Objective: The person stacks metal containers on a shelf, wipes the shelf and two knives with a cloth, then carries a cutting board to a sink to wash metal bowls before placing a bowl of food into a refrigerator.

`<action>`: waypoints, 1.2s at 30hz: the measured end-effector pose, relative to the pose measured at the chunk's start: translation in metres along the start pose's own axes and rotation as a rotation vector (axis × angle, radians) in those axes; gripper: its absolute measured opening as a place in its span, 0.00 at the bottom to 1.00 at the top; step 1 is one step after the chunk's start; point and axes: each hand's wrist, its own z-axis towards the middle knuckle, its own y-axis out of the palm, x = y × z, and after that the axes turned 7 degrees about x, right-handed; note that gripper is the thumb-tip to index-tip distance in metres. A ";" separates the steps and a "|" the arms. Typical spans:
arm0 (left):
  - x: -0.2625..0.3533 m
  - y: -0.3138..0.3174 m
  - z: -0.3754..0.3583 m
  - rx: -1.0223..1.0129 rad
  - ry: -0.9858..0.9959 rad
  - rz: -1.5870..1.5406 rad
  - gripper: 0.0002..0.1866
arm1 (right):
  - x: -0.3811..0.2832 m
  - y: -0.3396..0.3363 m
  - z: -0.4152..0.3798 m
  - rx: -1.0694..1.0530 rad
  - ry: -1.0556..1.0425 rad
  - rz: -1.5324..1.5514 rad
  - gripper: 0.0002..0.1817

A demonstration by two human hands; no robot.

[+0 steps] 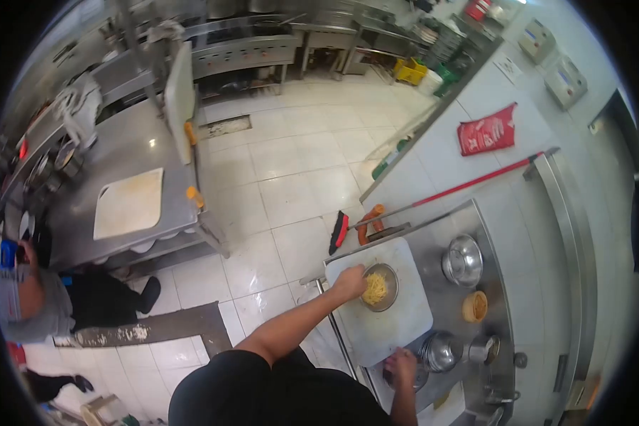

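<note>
My left hand point(350, 282) is closed at the left rim of a small metal bowl point(390, 301), which holds yellow shredded food point(375, 288). The bowl stands on a white cutting board point(362, 331) on the steel counter. Lower down, my right hand point(402, 365) is at a dark, partly see-through container point(420, 378) just past the board's near corner. Its fingers curl inward, and what they hold is too small to make out. Beside it sit stacked metal bowls point(441, 352).
A shiny metal bowl point(463, 260), an orange-brown round container point(475, 307) and a metal pot point(483, 349) line the counter's wall side. A red-handled broom point(447, 190) leans nearby. At left, a person point(32, 298) is by another steel table point(138, 145).
</note>
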 end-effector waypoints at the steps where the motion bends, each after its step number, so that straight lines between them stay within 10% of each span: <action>1: -0.003 0.001 0.003 -0.015 -0.005 0.009 0.17 | -0.018 -0.004 -0.012 0.014 -0.051 -0.002 0.17; 7: -0.011 0.006 0.018 -0.146 0.046 -0.026 0.16 | -0.099 -0.008 0.046 0.102 -0.068 0.249 0.14; 12: 0.015 -0.011 0.015 -0.303 -0.068 -0.165 0.19 | -0.169 -0.012 0.196 0.178 0.000 0.707 0.48; 21: -0.027 -0.057 -0.032 -0.177 -0.159 -0.203 0.21 | -0.192 0.025 0.323 0.152 -0.001 1.071 0.32; 30: 0.021 -0.060 -0.075 -1.200 -0.172 0.039 0.30 | -0.110 0.004 0.146 0.191 0.140 0.808 0.23; 36: 0.134 0.014 -0.093 -1.360 0.255 -0.010 0.26 | -0.107 -0.046 0.035 0.110 0.150 0.418 0.30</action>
